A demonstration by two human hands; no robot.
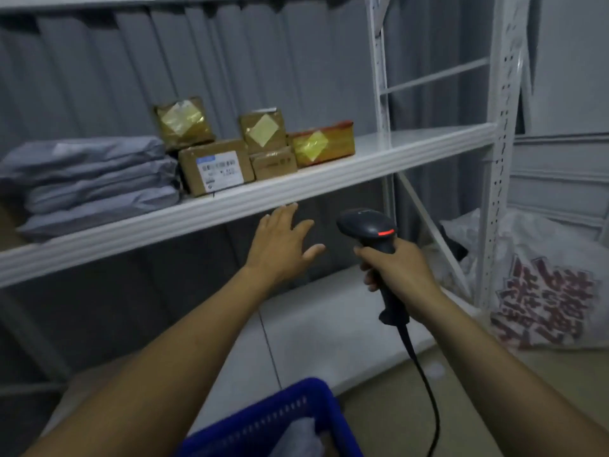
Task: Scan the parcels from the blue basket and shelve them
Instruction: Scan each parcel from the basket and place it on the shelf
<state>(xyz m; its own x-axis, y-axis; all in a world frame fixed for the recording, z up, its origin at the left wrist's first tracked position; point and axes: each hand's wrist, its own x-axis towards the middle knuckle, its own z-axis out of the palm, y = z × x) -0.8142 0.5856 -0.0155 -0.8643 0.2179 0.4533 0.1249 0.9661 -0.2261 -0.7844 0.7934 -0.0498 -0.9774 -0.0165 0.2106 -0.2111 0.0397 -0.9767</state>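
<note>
My left hand (pixel 281 244) is open and empty, fingers spread, just below the front edge of the white shelf (pixel 329 181). My right hand (pixel 397 270) grips the handle of a black barcode scanner (pixel 367 227) whose red light is lit. On the shelf lie stacked grey mailer bags (pixel 95 184) at the left and several brown cardboard parcels (pixel 214 168), some with yellow tape. The blue basket (pixel 296 420) sits at the bottom edge with a grey bag (pixel 298 438) inside it.
A white shelf upright (pixel 497 159) stands at the right. Beyond it a white printed sack (pixel 547 291) rests on the floor. The scanner's black cable (pixel 428 390) hangs down past the basket. A lower white shelf board (pixel 329 324) lies beneath my hands.
</note>
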